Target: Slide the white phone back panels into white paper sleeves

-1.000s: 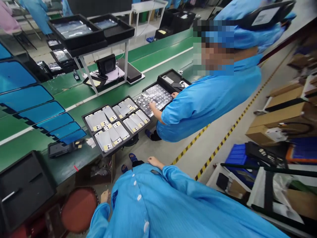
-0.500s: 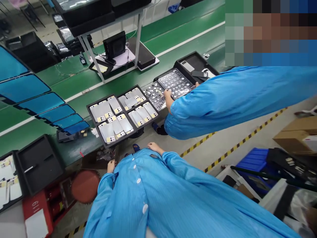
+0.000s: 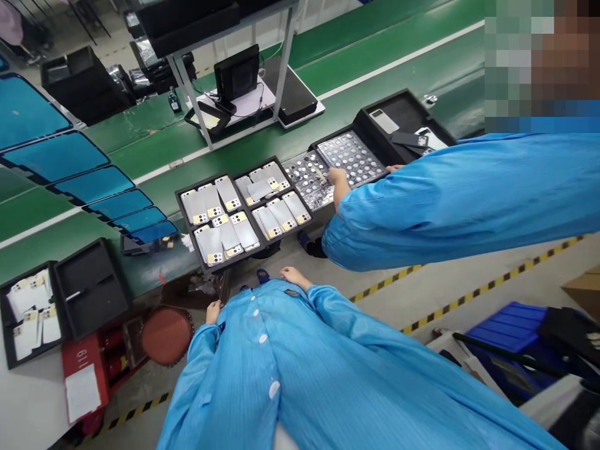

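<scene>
My left hand (image 3: 214, 312) hangs low beside my blue coat, fingers loose, nothing visible in it. At the coat's other side is my right hand (image 3: 296, 277), fingers loosely bent and no object showing. Both are apart from the green bench. Ahead of them, at its edge, lie two black trays, a left tray (image 3: 203, 265) and a right tray (image 3: 307, 219). Silver phone back covers (image 3: 228, 234) with pale yellow camera areas fill their compartments in overlapping rows.
A co-worker's blue sleeve (image 3: 403, 200) reaches from the right, one hand (image 3: 338, 181) at clear trays of small round parts (image 3: 349, 156). Blue phone-shaped panels (image 3: 79, 153) hang at left. A red stool (image 3: 167, 335) stands below; a metal-legged rack (image 3: 192, 103) stands over the bench.
The whole view has shifted, so the bench items appear farther right. My hands stay low beside my coat. The co-worker's hand is still at the clear trays.
</scene>
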Action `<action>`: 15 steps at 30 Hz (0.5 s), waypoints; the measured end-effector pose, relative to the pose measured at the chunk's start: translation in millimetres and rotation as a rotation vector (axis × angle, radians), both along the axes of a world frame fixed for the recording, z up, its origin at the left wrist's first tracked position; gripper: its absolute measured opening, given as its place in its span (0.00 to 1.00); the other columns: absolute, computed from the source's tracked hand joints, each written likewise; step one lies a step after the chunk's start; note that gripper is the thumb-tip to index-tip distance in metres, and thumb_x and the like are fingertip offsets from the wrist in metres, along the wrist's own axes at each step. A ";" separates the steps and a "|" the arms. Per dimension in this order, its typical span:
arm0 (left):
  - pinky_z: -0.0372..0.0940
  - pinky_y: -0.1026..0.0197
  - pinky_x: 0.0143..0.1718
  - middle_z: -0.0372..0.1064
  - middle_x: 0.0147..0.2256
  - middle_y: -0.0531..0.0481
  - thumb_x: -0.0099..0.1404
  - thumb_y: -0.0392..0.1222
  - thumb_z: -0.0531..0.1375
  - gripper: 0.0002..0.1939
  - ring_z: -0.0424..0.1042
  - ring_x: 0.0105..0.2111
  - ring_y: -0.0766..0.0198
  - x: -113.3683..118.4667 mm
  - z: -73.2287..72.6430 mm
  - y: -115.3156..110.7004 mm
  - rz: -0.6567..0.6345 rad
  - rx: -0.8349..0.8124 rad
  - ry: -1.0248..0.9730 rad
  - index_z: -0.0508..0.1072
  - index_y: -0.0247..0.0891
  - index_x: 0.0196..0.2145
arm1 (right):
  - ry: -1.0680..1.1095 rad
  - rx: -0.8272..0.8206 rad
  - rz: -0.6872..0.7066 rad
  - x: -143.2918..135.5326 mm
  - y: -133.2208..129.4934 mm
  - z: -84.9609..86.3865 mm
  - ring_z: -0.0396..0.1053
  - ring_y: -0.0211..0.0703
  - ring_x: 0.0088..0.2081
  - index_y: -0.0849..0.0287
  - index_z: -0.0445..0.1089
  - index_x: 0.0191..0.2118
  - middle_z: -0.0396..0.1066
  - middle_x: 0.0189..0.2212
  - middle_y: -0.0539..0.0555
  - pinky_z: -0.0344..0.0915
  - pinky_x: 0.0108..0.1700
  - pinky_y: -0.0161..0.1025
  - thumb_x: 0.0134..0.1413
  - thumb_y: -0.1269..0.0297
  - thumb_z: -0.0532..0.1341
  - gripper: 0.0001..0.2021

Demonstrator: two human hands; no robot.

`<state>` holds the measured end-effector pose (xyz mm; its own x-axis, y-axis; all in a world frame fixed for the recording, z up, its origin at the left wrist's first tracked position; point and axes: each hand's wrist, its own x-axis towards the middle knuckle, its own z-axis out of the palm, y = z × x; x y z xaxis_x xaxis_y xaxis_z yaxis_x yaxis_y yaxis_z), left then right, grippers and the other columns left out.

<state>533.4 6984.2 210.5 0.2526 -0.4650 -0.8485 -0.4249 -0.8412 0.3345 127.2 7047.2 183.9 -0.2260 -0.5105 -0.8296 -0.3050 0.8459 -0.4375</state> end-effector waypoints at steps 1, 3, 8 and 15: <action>0.79 0.50 0.58 0.85 0.46 0.47 0.82 0.50 0.68 0.14 0.85 0.49 0.57 -1.1 0.1 0.3 -0.007 0.005 0.002 0.82 0.35 0.45 | 0.003 -0.014 0.025 0.4 -1.8 2.8 0.83 0.50 0.54 0.60 0.81 0.55 0.84 0.53 0.57 0.82 0.62 0.54 0.78 0.50 0.70 0.17; 0.79 0.50 0.57 0.85 0.44 0.48 0.82 0.51 0.69 0.15 0.84 0.47 0.57 -7.2 0.0 -1.7 -0.032 0.022 0.013 0.81 0.35 0.43 | 0.002 -0.055 0.082 3.9 -8.2 9.5 0.82 0.51 0.57 0.60 0.82 0.54 0.84 0.55 0.57 0.80 0.66 0.57 0.78 0.50 0.70 0.16; 0.76 0.52 0.52 0.86 0.44 0.39 0.78 0.52 0.70 0.17 0.83 0.47 0.53 -51.9 -0.2 -23.4 -0.122 0.021 0.112 0.82 0.33 0.42 | -0.094 -0.236 0.242 40.8 -38.4 33.7 0.82 0.52 0.60 0.60 0.84 0.55 0.85 0.57 0.60 0.76 0.70 0.56 0.75 0.57 0.72 0.13; 0.78 0.53 0.54 0.85 0.48 0.41 0.76 0.48 0.73 0.13 0.83 0.50 0.53 -129.1 16.5 -35.1 -0.258 -0.134 0.377 0.83 0.32 0.44 | -0.218 -0.530 0.455 110.7 -61.8 77.0 0.82 0.46 0.49 0.60 0.87 0.55 0.87 0.51 0.56 0.76 0.54 0.37 0.70 0.65 0.71 0.12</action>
<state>404.3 6949.2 227.0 -0.1992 -0.5837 -0.7871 -0.4423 -0.6632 0.6037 237.9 6985.5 260.9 0.2461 -0.8600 -0.4471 -0.4350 0.3142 -0.8438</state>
